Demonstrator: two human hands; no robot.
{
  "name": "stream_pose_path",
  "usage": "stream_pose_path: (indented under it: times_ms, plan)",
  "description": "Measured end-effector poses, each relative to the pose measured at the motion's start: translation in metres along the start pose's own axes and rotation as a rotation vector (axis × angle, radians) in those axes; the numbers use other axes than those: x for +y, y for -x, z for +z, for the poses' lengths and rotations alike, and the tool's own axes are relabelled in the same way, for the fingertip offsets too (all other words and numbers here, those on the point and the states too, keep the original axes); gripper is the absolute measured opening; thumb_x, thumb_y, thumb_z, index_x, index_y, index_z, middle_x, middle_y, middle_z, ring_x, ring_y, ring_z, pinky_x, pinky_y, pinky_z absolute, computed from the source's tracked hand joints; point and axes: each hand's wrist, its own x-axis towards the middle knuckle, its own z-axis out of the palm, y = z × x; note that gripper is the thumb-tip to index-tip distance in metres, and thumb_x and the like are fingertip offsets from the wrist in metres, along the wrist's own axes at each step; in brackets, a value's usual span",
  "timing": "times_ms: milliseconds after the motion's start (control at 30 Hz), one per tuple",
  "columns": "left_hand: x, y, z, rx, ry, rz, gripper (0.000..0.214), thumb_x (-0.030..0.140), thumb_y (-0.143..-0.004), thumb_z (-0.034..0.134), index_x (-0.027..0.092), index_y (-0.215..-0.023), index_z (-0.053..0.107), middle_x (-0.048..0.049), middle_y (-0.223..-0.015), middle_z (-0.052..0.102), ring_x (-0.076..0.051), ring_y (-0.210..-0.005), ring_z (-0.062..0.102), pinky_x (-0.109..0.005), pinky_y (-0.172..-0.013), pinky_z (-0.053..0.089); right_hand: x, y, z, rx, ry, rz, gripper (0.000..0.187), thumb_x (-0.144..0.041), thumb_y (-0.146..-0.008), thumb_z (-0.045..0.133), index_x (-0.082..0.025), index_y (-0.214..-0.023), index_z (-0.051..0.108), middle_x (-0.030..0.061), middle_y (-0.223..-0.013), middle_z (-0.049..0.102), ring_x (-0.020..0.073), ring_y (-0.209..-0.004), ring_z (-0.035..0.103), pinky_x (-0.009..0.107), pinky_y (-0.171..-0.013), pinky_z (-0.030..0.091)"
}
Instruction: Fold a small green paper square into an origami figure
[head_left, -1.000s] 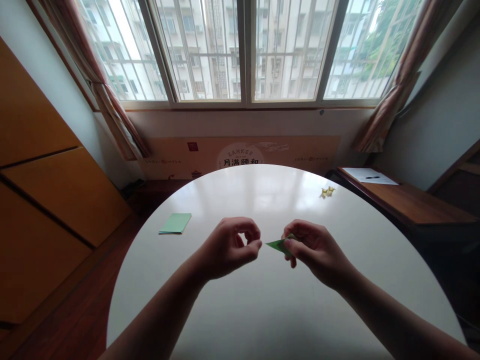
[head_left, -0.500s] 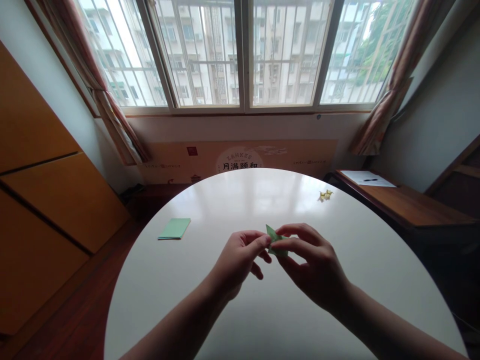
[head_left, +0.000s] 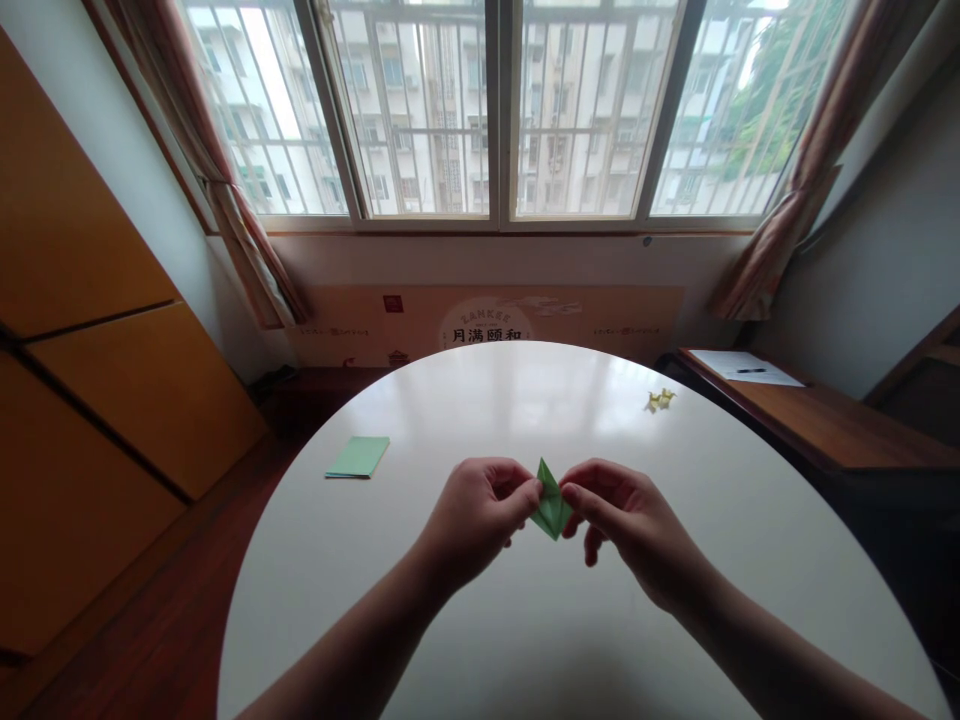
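Note:
A small folded green paper piece (head_left: 551, 503) is held above the round white table (head_left: 525, 620), pointed at top and bottom. My left hand (head_left: 480, 515) pinches its left side with thumb and forefinger, the other fingers curled. My right hand (head_left: 626, 525) pinches its right side in the same way. Both hands hover a little above the middle of the table.
A stack of light green paper sheets (head_left: 358, 457) lies at the table's left. A small yellow folded paper figure (head_left: 659, 400) sits at the far right. A wooden side desk (head_left: 825, 425) with a white sheet and pen (head_left: 744, 367) stands to the right; orange cabinets (head_left: 97, 380) line the left.
One second ago only my right hand held the green piece, pointing sideways. My left hand has closed in and taken its left side, and the piece now stands point-up between both hands.

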Motion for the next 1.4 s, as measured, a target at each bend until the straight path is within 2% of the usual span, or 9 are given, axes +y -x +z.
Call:
stream_pose_path:
  times_ms: [200, 367, 533, 700, 1167, 1400]
  plan:
    - [0.0, -0.002, -0.003, -0.042, -0.01, 0.015, 0.024, 0.032, -0.084, 0.062, 0.012, -0.077, 0.073, -0.0041, -0.064, 0.065, -0.013, -0.056, 0.057, -0.019, -0.043, 0.045, -0.001, 0.0, 0.003, -0.033, -0.133, 0.135, 0.03, -0.043, -0.078, 0.079, -0.015, -0.079, 0.068, 0.0031, -0.067, 0.066, 0.0161, -0.059, 0.064, 0.019, -0.039, 0.045]
    - [-0.001, -0.006, -0.007, -0.028, 0.237, -0.036, 0.027, 0.036, -0.081, 0.069, 0.011, -0.086, 0.075, -0.0071, -0.076, 0.068, -0.013, -0.061, 0.058, -0.017, -0.039, 0.044, 0.002, 0.0, 0.003, -0.087, -0.235, 0.202, 0.027, -0.038, -0.079, 0.078, -0.015, -0.078, 0.065, 0.0011, -0.066, 0.064, 0.0129, -0.053, 0.061, 0.018, -0.037, 0.046]
    - [-0.007, -0.009, -0.009, -0.169, 0.429, -0.078, 0.028, 0.037, -0.076, 0.078, 0.011, -0.086, 0.076, -0.0048, -0.07, 0.066, -0.011, -0.057, 0.056, -0.015, -0.036, 0.043, 0.0, 0.003, 0.005, -0.117, -0.278, 0.253, 0.025, -0.033, -0.077, 0.079, -0.015, -0.076, 0.064, -0.0006, -0.062, 0.062, 0.0111, -0.048, 0.058, 0.017, -0.035, 0.046]
    - [-0.01, -0.008, -0.008, -0.23, 0.505, -0.083, 0.03, 0.036, -0.072, 0.082, 0.011, -0.089, 0.077, -0.003, -0.066, 0.064, -0.011, -0.056, 0.057, -0.015, -0.036, 0.044, -0.004, 0.005, 0.005, -0.136, -0.353, 0.282, 0.02, -0.028, -0.076, 0.077, -0.014, -0.074, 0.063, 0.0003, -0.06, 0.063, 0.0116, -0.046, 0.058, 0.016, -0.033, 0.045]
    - [-0.011, -0.011, -0.007, -0.322, 0.554, -0.054, 0.023, 0.033, -0.077, 0.08, 0.011, -0.08, 0.073, -0.0027, -0.064, 0.064, -0.009, -0.053, 0.056, -0.014, -0.038, 0.047, 0.0, 0.004, 0.004, -0.167, -0.347, 0.301, 0.019, -0.026, -0.074, 0.078, -0.014, -0.074, 0.063, 0.0006, -0.064, 0.063, 0.0117, -0.046, 0.06, 0.016, -0.031, 0.045]
    - [-0.008, -0.01, -0.003, -0.212, 0.394, 0.014, 0.023, 0.033, -0.08, 0.075, 0.01, -0.079, 0.069, -0.0009, -0.06, 0.061, -0.01, -0.052, 0.056, -0.015, -0.038, 0.047, 0.003, 0.005, 0.003, -0.144, -0.242, 0.232, 0.016, -0.025, -0.079, 0.074, -0.015, -0.075, 0.062, -0.0003, -0.064, 0.063, 0.0115, -0.048, 0.061, 0.016, -0.033, 0.047]
